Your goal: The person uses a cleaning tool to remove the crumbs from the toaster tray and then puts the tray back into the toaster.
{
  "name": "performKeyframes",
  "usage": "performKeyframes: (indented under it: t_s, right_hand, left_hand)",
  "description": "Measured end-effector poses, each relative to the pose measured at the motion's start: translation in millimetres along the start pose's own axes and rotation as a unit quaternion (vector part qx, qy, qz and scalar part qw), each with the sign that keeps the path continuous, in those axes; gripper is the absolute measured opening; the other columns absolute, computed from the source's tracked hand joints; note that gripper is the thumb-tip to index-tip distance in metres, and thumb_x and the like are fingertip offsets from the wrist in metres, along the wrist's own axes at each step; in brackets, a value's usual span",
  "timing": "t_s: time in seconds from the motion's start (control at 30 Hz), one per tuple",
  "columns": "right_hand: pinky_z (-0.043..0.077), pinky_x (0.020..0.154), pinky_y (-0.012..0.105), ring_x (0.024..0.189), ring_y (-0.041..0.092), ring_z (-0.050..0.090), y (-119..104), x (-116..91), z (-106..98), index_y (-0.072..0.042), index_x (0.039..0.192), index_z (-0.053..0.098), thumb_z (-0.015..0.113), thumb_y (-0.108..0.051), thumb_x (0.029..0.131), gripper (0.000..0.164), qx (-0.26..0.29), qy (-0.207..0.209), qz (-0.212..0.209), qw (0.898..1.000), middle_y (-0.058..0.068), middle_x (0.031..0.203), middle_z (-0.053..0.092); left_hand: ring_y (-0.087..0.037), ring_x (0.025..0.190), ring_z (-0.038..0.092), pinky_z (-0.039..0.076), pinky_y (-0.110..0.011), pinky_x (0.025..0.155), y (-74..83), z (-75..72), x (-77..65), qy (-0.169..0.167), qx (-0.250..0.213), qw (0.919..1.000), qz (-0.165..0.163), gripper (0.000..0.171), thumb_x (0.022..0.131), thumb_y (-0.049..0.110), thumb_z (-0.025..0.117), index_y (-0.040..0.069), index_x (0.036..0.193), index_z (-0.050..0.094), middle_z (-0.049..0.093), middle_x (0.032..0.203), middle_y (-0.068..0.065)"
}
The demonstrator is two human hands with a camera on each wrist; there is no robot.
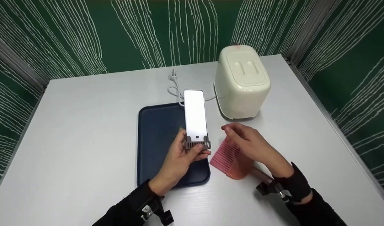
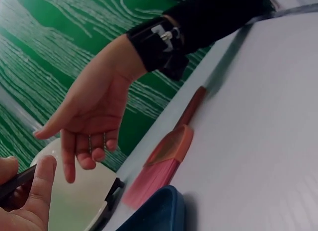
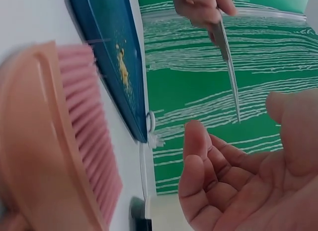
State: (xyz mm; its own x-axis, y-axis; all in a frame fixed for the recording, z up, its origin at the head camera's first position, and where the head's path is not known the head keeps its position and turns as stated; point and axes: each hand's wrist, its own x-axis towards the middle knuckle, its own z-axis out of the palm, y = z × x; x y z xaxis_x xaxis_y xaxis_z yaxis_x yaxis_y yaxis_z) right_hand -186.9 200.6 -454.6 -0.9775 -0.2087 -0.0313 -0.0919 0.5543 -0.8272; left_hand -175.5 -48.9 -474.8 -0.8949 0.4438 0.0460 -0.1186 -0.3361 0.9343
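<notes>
My left hand pinches the slotted grey end of a long, flat, bright plate that looks like a toaster crumb tray, thumb on top. From the right wrist view the crumb tray appears thin, edge-on. My right hand hovers above a brush with pink bristles and an orange body; its fingers are loosely bent and hold nothing. The brush lies on the table, partly hidden by that hand in the head view. Under the left hand lies a dark blue serving tray, with yellowish crumbs on it.
A cream toaster stands at the back right, its top covered by a lid. Its grey cord and plug lie behind the serving tray. Green walls with white streaks enclose the white table at the back and sides.
</notes>
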Motion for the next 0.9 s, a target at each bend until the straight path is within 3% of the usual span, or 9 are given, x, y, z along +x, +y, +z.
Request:
performKeyframes:
  t_s: [0.23, 0.5, 0.6, 0.7, 0.9]
  right_hand:
    - [0.052, 0.084, 0.034, 0.092, 0.031, 0.070, -6, 5, 8, -0.007, 0.125, 0.064, 0.043, -0.040, 0.107, 0.043, 0.017, -0.023, 0.000, 1.000, 0.012, 0.093, 0.072]
    - [0.044, 0.067, 0.025, 0.074, 0.016, 0.056, -5, 8, 13, -0.009, 0.102, 0.068, 0.048, -0.042, 0.105, 0.039, 0.019, -0.017, 0.002, 1.000, -0.002, 0.075, 0.059]
    - [0.046, 0.069, 0.023, 0.075, 0.012, 0.059, -3, 8, 15, -0.008, 0.103, 0.069, 0.050, -0.040, 0.105, 0.037, 0.030, -0.020, 0.000, 0.999, 0.000, 0.081, 0.066]
    - [0.051, 0.075, 0.024, 0.082, 0.012, 0.065, -2, 7, 16, -0.007, 0.114, 0.069, 0.053, -0.037, 0.104, 0.035, 0.044, -0.019, -0.004, 0.999, 0.004, 0.092, 0.073]
    - [0.054, 0.067, 0.026, 0.077, 0.013, 0.068, 0, 6, 17, -0.007, 0.115, 0.068, 0.061, -0.036, 0.100, 0.033, 0.069, -0.006, -0.002, 0.998, 0.007, 0.091, 0.075]
  left_hand:
    - [-0.026, 0.098, 0.073, 0.060, -0.037, 0.088, -9.4, 19.1, 6.9, -0.020, -0.021, 0.9996, 0.000, 0.043, 0.099, 0.006, 0.060, 0.001, 0.135, 0.038, 0.059, 0.126, -0.029]
    - [-0.023, 0.096, 0.073, 0.060, -0.037, 0.088, -22.3, 36.5, 14.5, -0.028, -0.038, 0.9989, 0.004, 0.045, 0.098, 0.001, 0.058, 0.002, 0.135, 0.034, 0.057, 0.129, -0.027]
    - [-0.023, 0.099, 0.071, 0.060, -0.038, 0.088, -26.8, 40.7, 17.4, -0.024, -0.037, 0.9990, 0.002, 0.046, 0.098, 0.001, 0.059, 0.003, 0.136, 0.034, 0.059, 0.127, -0.022]
    - [-0.024, 0.103, 0.070, 0.060, -0.039, 0.088, -29.7, 43.7, 20.1, -0.021, -0.026, 0.9994, 0.002, 0.049, 0.097, 0.003, 0.061, 0.005, 0.138, 0.034, 0.060, 0.126, -0.017]
    - [-0.023, 0.106, 0.070, 0.060, -0.040, 0.088, -30.8, 47.6, 25.8, -0.027, -0.010, 0.9996, 0.007, 0.048, 0.097, 0.001, 0.060, 0.005, 0.137, 0.033, 0.059, 0.126, -0.015]
